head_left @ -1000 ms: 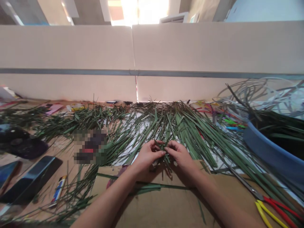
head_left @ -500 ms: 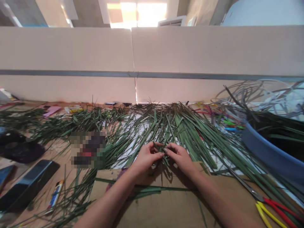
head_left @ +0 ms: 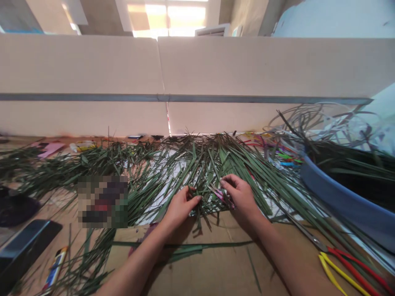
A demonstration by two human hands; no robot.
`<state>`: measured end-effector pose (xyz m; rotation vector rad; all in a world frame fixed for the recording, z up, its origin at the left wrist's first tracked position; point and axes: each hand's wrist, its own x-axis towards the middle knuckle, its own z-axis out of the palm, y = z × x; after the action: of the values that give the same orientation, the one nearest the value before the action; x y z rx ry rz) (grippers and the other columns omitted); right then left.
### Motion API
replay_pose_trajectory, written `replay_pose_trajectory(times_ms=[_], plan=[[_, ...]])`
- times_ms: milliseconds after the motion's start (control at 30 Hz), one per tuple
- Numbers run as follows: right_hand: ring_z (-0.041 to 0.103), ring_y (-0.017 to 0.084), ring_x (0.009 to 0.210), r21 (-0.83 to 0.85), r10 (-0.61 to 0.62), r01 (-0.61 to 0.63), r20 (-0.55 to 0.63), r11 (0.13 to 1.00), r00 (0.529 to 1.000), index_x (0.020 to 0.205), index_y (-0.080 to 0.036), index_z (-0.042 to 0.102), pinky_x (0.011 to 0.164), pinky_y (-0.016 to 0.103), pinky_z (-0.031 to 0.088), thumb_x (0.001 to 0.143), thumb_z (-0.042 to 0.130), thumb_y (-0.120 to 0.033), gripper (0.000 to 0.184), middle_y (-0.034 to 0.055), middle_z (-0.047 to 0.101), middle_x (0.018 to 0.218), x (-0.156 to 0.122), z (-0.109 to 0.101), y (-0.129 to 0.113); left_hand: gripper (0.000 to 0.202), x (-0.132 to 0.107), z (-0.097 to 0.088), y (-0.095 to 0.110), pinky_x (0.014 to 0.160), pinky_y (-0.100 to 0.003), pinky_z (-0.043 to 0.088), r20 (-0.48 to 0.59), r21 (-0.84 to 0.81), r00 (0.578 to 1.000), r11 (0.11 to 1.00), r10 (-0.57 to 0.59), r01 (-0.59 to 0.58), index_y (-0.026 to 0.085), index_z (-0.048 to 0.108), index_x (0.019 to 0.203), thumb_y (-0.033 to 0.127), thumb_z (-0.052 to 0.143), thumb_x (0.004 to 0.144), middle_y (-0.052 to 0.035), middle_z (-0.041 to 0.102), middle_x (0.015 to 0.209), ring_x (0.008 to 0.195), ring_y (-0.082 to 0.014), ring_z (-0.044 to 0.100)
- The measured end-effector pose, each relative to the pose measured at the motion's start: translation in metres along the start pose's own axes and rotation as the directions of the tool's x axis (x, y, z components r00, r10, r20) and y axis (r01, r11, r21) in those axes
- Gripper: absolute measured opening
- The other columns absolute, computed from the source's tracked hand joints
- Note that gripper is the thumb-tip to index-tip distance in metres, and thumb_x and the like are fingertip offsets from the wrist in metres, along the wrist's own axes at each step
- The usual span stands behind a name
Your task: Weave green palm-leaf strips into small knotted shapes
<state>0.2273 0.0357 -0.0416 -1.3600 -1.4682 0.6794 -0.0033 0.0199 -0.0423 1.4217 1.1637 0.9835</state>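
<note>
My left hand [head_left: 184, 204] is closed, thumb and fingers pinching a small bundle of green leaf strips [head_left: 199, 209] whose loose ends hang down. Just to its right, my right hand [head_left: 239, 193] is closed on small scissors [head_left: 219, 194], with pinkish handles and pointed silvery blades aimed at the leaf strips. The fingers partly hide the handles. Both hands are over the near edge of the leaf pile, beyond a brown cardboard sheet [head_left: 216, 271]. Across the cardboard lies a long flat leaf strip [head_left: 212, 245].
Long green leaves [head_left: 247, 176] are heaped across the table. A blue tub [head_left: 333, 201] of leaves stands right, near red-handled shears [head_left: 330, 249] and yellow handles [head_left: 336, 273]. A dark box-like object [head_left: 31, 242] and a lighter [head_left: 55, 267] lie left. A pale partition [head_left: 216, 65] rises behind.
My right hand has moved away from the left and now holds the small scissors. The left hand keeps its pinch on the leaf strips. The view has shifted slightly right.
</note>
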Motion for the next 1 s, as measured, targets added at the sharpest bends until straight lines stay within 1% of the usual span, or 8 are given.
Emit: replay_pose_trajectory(times_ms=[133, 233, 367, 467, 600, 667, 833, 1000], plan=[[0.064, 0.023, 0.078, -0.108, 0.050, -0.060, -0.091, 0.992, 0.995, 0.085, -0.021, 0.070, 0.075, 0.034, 0.047, 0.080, 0.063, -0.043, 0.024, 0.0053, 0.073, 0.082, 0.018, -0.018, 0.019, 0.039, 0.002, -0.006, -0.003, 0.070, -0.032, 0.049, -0.024, 0.068, 0.999, 0.997, -0.023, 0.024, 0.017, 0.065, 0.109, 0.042, 0.069, 0.081, -0.0049, 0.071, 0.084, 0.077, -0.0216, 0.065], [0.066, 0.023, 0.080, -0.232, 0.107, -0.111, -0.030, 0.966, 0.994, 0.084, -0.021, 0.070, 0.075, 0.033, 0.046, 0.080, 0.063, -0.041, 0.022, 0.0055, 0.074, 0.084, 0.021, -0.020, 0.021, 0.043, 0.004, -0.009, -0.003, 0.071, -0.033, 0.049, -0.052, 0.158, 0.999, 0.987, 0.008, 0.001, 0.017, 0.067, 0.112, 0.045, 0.069, 0.080, -0.0066, 0.073, 0.085, 0.078, -0.0234, 0.067], [0.065, 0.022, 0.076, -0.435, 0.189, -0.137, 0.078, 0.890, 0.979, 0.081, -0.022, 0.071, 0.067, 0.030, 0.039, 0.080, 0.065, -0.044, 0.022, 0.0048, 0.074, 0.081, 0.015, -0.013, 0.009, 0.044, 0.005, -0.013, -0.001, 0.072, -0.034, 0.049, -0.060, 0.289, 0.998, 0.957, 0.028, -0.010, 0.016, 0.065, 0.118, 0.046, 0.064, 0.086, -0.0075, 0.074, 0.088, 0.079, -0.0242, 0.068], [0.062, 0.021, 0.069, -0.522, 0.242, -0.167, 0.079, 0.837, 0.967, 0.078, -0.023, 0.071, 0.061, 0.029, 0.033, 0.077, 0.070, -0.041, 0.019, 0.0041, 0.072, 0.074, 0.011, -0.011, 0.000, 0.042, 0.005, -0.015, 0.003, 0.075, -0.034, 0.049, -0.082, 0.345, 0.994, 0.938, 0.067, -0.034, 0.017, 0.066, 0.118, 0.045, 0.061, 0.088, -0.0079, 0.074, 0.092, 0.082, -0.0243, 0.067], [0.060, 0.021, 0.073, -0.411, 0.219, -0.195, 0.011, 0.890, 0.976, 0.070, -0.022, 0.070, 0.065, 0.029, 0.032, 0.071, 0.069, -0.027, 0.005, 0.0048, 0.071, 0.075, 0.015, -0.014, 0.005, 0.038, 0.006, -0.016, 0.004, 0.083, -0.036, 0.050, -0.105, 0.364, 0.988, 0.929, 0.111, -0.065, 0.016, 0.067, 0.114, 0.043, 0.062, 0.087, -0.0103, 0.074, 0.103, 0.093, -0.0257, 0.068], [0.059, 0.020, 0.073, -0.339, 0.217, -0.208, -0.011, 0.918, 0.976, 0.069, -0.021, 0.069, 0.066, 0.029, 0.033, 0.071, 0.066, -0.026, 0.006, 0.0041, 0.070, 0.074, 0.019, -0.017, 0.012, 0.037, 0.008, -0.017, 0.003, 0.087, -0.037, 0.050, -0.107, 0.364, 0.987, 0.928, 0.120, -0.074, 0.016, 0.068, 0.112, 0.043, 0.062, 0.087, -0.0114, 0.074, 0.106, 0.097, -0.0265, 0.068], [0.056, 0.018, 0.068, -0.115, 0.238, -0.240, -0.030, 0.964, 0.971, 0.070, -0.019, 0.065, 0.064, 0.028, 0.037, 0.069, 0.064, -0.037, 0.018, 0.0018, 0.065, 0.069, 0.026, -0.017, 0.026, 0.038, 0.012, -0.018, -0.001, 0.087, -0.039, 0.052, -0.109, 0.327, 0.987, 0.942, 0.121, -0.079, 0.016, 0.069, 0.111, 0.044, 0.062, 0.086, -0.0111, 0.075, 0.107, 0.096, -0.0270, 0.069], [0.056, 0.017, 0.065, 0.144, 0.246, -0.242, -0.007, 0.959, 0.969, 0.075, -0.019, 0.062, 0.064, 0.029, 0.043, 0.064, 0.065, -0.047, 0.030, 0.0010, 0.063, 0.070, 0.030, -0.014, 0.021, 0.039, 0.013, -0.018, 0.000, 0.088, -0.039, 0.052, -0.126, 0.308, 0.986, 0.949, 0.110, -0.066, 0.016, 0.068, 0.110, 0.046, 0.061, 0.087, -0.0104, 0.075, 0.106, 0.096, -0.0264, 0.069]])
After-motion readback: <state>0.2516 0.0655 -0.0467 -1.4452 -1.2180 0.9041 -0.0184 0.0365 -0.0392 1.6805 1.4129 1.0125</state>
